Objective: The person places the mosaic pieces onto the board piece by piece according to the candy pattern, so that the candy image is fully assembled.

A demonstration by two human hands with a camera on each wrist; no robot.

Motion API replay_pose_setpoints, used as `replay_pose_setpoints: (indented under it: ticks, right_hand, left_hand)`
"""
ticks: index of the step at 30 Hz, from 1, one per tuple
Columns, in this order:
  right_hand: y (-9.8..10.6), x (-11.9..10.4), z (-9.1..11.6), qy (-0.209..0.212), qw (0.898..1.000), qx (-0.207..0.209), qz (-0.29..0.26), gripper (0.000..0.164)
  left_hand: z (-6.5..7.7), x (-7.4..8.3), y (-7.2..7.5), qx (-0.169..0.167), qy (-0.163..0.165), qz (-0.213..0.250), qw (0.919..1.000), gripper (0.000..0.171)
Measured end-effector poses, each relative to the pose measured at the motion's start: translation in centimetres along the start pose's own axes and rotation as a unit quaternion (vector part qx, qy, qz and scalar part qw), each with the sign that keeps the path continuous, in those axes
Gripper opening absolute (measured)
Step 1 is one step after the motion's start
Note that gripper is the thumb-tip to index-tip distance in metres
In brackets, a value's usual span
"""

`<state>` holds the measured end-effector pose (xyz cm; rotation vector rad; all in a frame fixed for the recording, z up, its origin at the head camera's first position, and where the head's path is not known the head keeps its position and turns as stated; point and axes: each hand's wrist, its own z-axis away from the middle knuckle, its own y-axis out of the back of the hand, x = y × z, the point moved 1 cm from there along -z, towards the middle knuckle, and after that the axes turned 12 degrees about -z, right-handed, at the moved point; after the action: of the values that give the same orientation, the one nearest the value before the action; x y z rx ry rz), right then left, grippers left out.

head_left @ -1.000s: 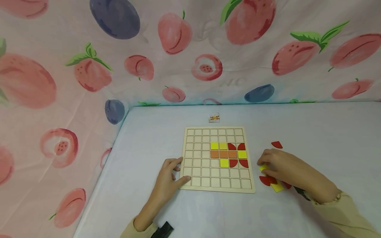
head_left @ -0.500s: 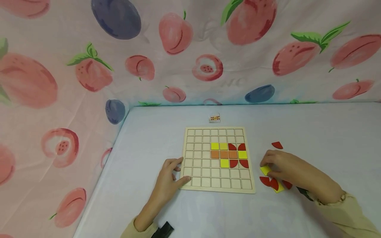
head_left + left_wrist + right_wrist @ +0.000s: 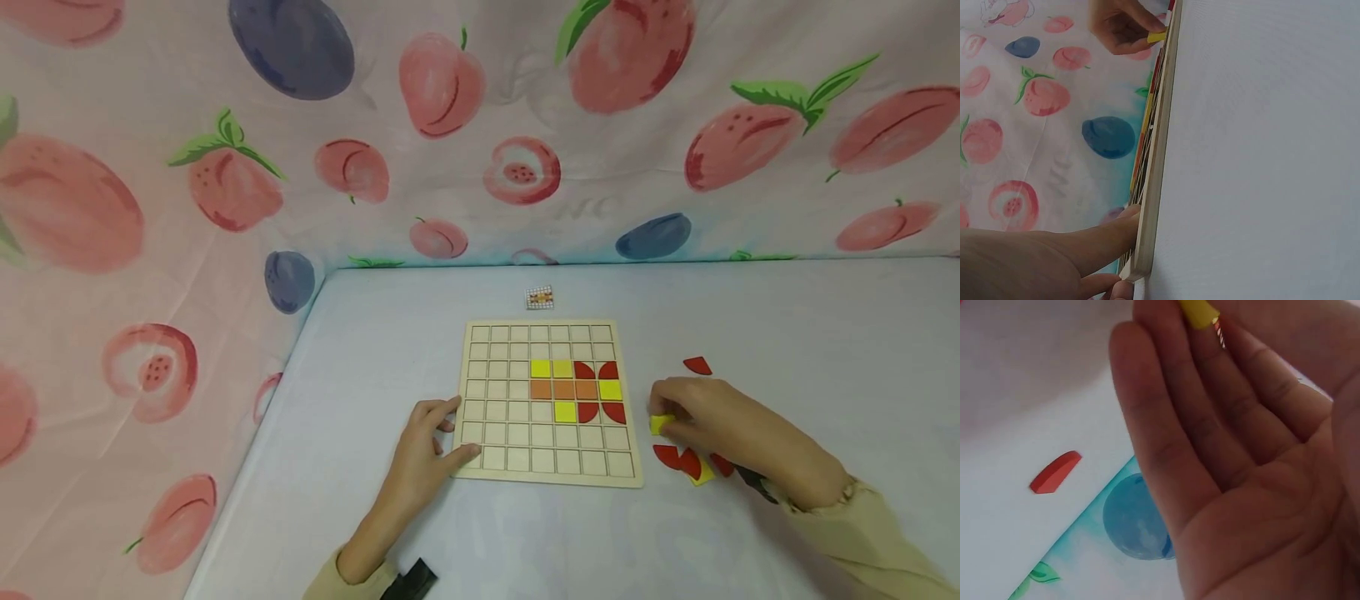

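A square wooden grid board (image 3: 498, 457) lies on the table, with yellow, orange and red tiles in some cells. My left hand (image 3: 422, 454) holds its left edge, the thumb over the near-left corner and the other fingers along the side. To the right of the board, my right hand (image 3: 723, 421) pinches a yellow square tile (image 3: 661, 425) between thumb and fingertips. In the right wrist view, part of that yellow tile (image 3: 1199, 312) shows at the fingertips. Beneath this hand lie loose red quarter-circle tiles (image 3: 665, 456) and another yellow tile (image 3: 703, 476), partly covered.
One red quarter-circle tile (image 3: 697, 365) lies alone beyond my right hand. A small printed pattern card (image 3: 539, 297) sits behind the board. Fruit-patterned cloth (image 3: 585, 167) rises at the back and left of the pale table (image 3: 525, 542).
The right hand has shifted slightly left with the yellow tile now pinched and tilted in its fingertips. Several loose tiles under it were nudged apart. The left hand and board stay put.
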<state>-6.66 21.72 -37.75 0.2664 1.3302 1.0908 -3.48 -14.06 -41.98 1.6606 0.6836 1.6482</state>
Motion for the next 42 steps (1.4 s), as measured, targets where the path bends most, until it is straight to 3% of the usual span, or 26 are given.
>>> replay_pose_setpoints:
  ticks: [8,15,20,42]
  right_hand:
    - [0.1,-1.9,-0.8,0.028,0.999,0.018,0.015,0.015]
    - [-0.5,-3.7,-1.6,0.103,0.993,0.052,0.039,0.018]
    - [-1.0,-4.9,-2.3,0.133,0.988,0.060,0.041,0.017]
    - [-3.1,-8.1,-5.1,0.180,0.981,0.045,0.050,0.016]
  left_hand:
    - [0.0,0.0,0.0,0.002,-0.002,-0.001,1.0000,0.066]
    - [-0.1,0.0,0.0,0.002,-0.003,-0.001,1.0000,0.065]
    - [-0.1,0.0,0.0,0.002,-0.006,-0.003,1.0000,0.065]
    - [0.0,0.1,0.0,0.005,0.001,-0.003,1.0000,0.067]
